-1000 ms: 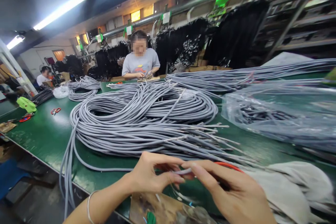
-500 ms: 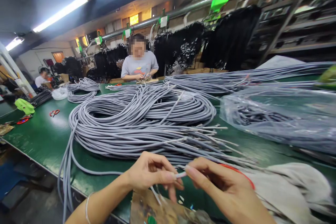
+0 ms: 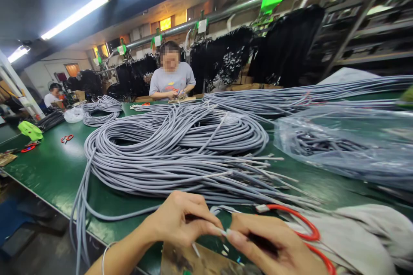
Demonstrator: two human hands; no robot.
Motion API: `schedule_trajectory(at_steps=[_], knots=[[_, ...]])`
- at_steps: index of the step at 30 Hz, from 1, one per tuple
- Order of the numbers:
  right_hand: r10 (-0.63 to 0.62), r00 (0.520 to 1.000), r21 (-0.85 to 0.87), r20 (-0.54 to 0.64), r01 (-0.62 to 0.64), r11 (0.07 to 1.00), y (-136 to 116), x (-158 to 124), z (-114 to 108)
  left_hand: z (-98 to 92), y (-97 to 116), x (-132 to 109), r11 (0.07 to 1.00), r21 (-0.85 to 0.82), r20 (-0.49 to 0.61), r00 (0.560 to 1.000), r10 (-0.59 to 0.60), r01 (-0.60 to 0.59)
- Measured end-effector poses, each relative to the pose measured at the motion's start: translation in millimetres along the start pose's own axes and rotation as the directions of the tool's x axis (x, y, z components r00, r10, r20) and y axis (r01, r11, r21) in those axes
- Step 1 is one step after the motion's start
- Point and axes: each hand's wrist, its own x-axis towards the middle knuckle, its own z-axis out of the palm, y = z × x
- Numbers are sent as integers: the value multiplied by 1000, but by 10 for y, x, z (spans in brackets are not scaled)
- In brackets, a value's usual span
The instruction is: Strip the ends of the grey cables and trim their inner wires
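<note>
My left hand pinches a grey cable near its end, with thumb and fingertips pressed together. A short whitish tip sticks out between my two hands. My right hand grips that tip between thumb and index finger. Beneath my left hand a thin white strand hangs over a worn brown board. Red-handled scissors lie just behind and right of my right hand, partly covered by it. Beyond both hands spreads a large coil of grey cables, its whitish ends pointing right.
A clear plastic bag with dark grey parts lies at right, near a pale cloth. More cables stretch behind. Other scissors rest on the green table at left. A person works across the table.
Both hands have dropped slightly, and their fingertips are closer together around the cable tip. More of the red scissors handles now shows beside my right hand.
</note>
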Motion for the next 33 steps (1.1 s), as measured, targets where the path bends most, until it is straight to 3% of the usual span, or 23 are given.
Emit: schedule_trajectory(at_steps=[5, 8, 12, 16, 23, 26, 28, 30, 33], knots=[[148, 988, 103, 42, -152, 983, 38, 102, 57, -22, -53, -38, 990, 124, -3, 998, 62, -61], [187, 980, 176, 69, -196, 965, 28, 101, 71, 13, -45, -41, 992, 109, -89, 993, 79, -69], [136, 990, 187, -38, -127, 974, -21, 60, 94, 60, -11, -40, 982, 189, -218, 975, 44, -2], [62, 993, 93, -103, -52, 994, -42, 82, 97, 48, -29, -56, 928, 369, -148, 982, 121, -58], [271, 961, 354, 56, -273, 895, 11, 164, 103, 33, -85, -75, 915, 355, -113, 962, 248, -194], [276, 947, 471, 167, -322, 821, 16, 150, 139, 33, -67, -63, 930, 323, -174, 955, 242, -177], [235, 954, 480, 187, -298, 825, 3, 141, 149, 31, -46, -55, 939, 318, -234, 949, 210, -129], [213, 968, 412, 133, -250, 876, -10, 135, 140, 27, -26, -52, 936, 337, -259, 947, 191, -97], [186, 980, 189, -65, -171, 967, -7, 118, 90, 21, -11, -57, 915, 398, -246, 952, 181, -70]])
